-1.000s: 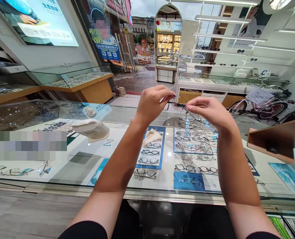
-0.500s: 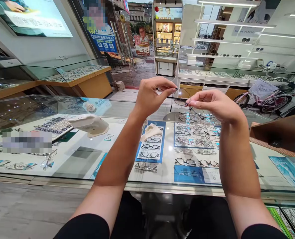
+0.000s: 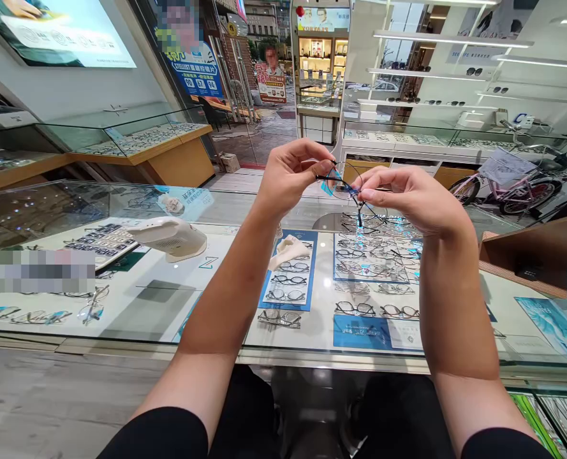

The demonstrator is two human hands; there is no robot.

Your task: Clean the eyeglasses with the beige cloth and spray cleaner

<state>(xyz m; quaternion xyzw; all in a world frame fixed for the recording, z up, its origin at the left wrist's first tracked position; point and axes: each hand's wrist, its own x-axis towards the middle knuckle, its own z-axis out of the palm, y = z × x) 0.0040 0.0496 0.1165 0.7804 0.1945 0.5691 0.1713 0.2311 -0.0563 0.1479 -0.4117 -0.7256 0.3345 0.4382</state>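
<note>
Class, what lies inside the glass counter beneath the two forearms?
Rows of eyeglasses and a blue card are visible; whatever the left forearm and right forearm cover cannot be seen.

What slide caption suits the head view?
Left hand and right hand hold glasses at a glass counter showing more pairs.

Eyeglasses (image 3: 341, 183) above counter (image 3: 192, 280); spectacle rows (image 3: 354, 269) inside counter; mirror (image 3: 319, 83) beyond, bicycle (image 3: 520, 185) to right.

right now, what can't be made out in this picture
Held glasses: head view, parts of the frame are hidden by fingers of the left hand and right hand.
Display case, left part: head view, a pixelated block hides what lies there.
Lit wall panel: head view, cut off by the top edge.
</note>
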